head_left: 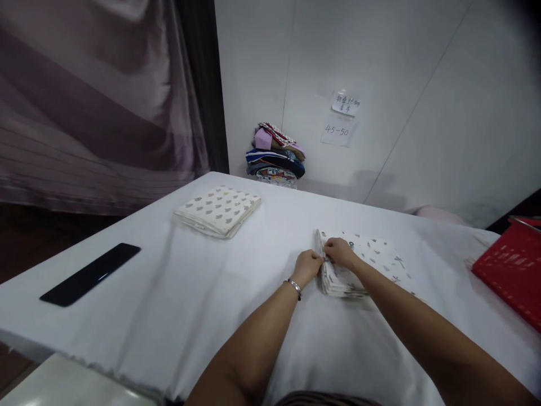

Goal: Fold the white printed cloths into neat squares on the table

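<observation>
Pinching folded cloth (376, 256) edge: left hand (308, 266), right hand (340, 252), both grips clenched on it.

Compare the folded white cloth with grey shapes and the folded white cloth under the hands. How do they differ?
The folded white cloth with grey shapes lies untouched, a neat square; the folded white cloth with sparse dark marks is pinched at its left edge by the left hand and right hand. The first's print is dense; the second's is scattered. Both are folded in layers on the white table.
</observation>
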